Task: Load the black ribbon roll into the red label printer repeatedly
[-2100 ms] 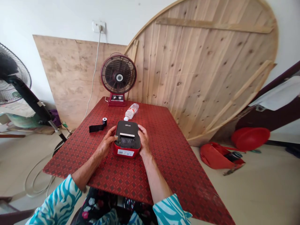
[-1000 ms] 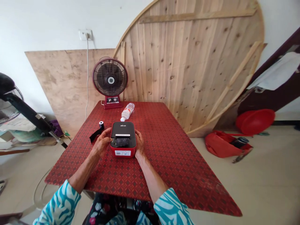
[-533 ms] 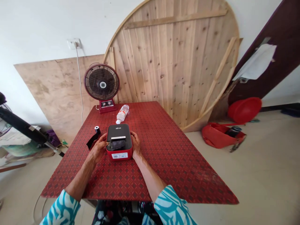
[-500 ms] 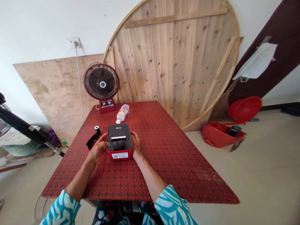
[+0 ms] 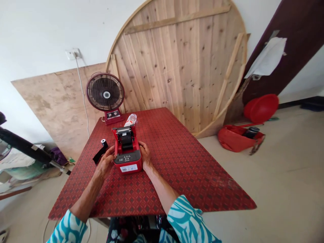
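On the counter (image 5: 182, 168), the left hand (image 5: 104, 163) and right hand (image 5: 145, 155) grip opposite sides of a red printer (image 5: 128, 159), its lid (image 5: 125, 132) raised, with a black roll (image 5: 103, 143) nearby.

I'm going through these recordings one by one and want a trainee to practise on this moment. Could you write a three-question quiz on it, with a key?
1. True or false: the lid of the red device is raised.

2. Besides the device, what lies nearest the left hand?
a) the table fan
b) the partly unrolled black roll
c) the clear bottle

3. Fill in the blank: the left hand and the right hand are on ____ sides of the device.

Key: 1. True. 2. b. 3. Opposite.
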`<action>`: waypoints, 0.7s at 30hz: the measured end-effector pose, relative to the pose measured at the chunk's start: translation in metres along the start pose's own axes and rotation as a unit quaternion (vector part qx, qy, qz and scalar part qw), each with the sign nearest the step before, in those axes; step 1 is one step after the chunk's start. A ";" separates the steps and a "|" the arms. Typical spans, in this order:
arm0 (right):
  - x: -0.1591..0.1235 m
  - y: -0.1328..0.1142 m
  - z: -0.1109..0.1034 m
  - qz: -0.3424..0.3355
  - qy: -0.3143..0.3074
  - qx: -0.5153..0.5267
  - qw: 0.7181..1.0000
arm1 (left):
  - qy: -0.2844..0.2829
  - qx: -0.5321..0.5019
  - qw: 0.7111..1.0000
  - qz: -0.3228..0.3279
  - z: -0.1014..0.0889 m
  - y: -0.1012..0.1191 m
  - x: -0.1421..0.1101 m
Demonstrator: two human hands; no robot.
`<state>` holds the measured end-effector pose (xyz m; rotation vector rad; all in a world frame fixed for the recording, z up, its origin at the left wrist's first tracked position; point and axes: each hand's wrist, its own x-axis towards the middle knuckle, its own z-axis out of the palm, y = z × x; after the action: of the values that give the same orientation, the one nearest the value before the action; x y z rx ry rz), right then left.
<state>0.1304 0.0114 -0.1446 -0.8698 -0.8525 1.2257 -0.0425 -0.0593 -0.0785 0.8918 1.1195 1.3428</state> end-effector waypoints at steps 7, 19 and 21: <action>0.004 0.005 0.000 -0.017 -0.003 -0.014 1.000 | 0.031 0.215 0.960 0.179 -0.005 0.015 -0.005; 0.007 0.005 0.002 -0.039 -0.008 -0.044 0.998 | -0.162 0.840 0.505 0.114 0.082 0.060 0.054; 0.008 0.007 0.003 -0.043 -0.008 -0.041 0.998 | -0.156 0.853 0.486 0.107 0.087 0.057 0.057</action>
<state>0.1257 0.0205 -0.1484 -0.8813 -0.9486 1.1294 0.0200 0.0116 -0.0064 2.5692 1.8972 -0.4097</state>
